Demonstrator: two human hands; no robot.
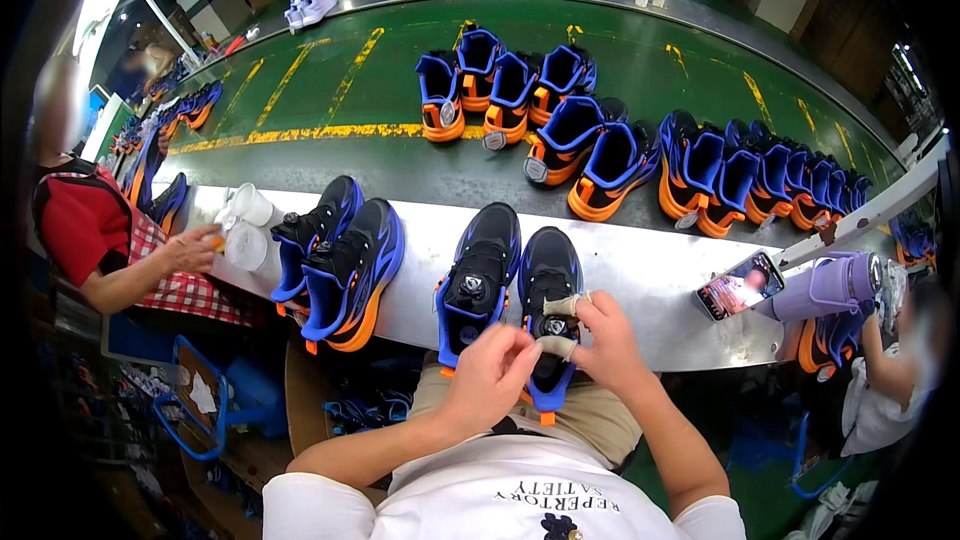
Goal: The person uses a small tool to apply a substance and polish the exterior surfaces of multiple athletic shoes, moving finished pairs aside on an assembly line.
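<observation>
Where your two hands meet, a black and blue shoe (549, 285) lies on the near edge of the steel counter (640, 275), its toe pointing away from you and its heel hanging over your lap. Your right hand (606, 340) sits on the shoe's right side, taped fingers (562, 306) bent over the round dial on its tongue, the grip closed on that part of the upper. Your left hand (492, 372) comes in from the left with thumb and fingertips pinched together at the shoe's collar, touching your right hand; what it pinches is too small to tell. Just beside it on the left lies the matching shoe (478, 280), touching the first along its side. Further left on the counter rests a second pair (340, 260), blue with orange soles, and beyond it a stack of white cups (246, 228) near a co-worker's hand (192, 248). To your right a phone (740, 285) lies on the counter beside a purple bottle (830, 285). Behind the counter, on the green belt (330, 70), stand rows of blue and orange shoes (600, 155).
</observation>
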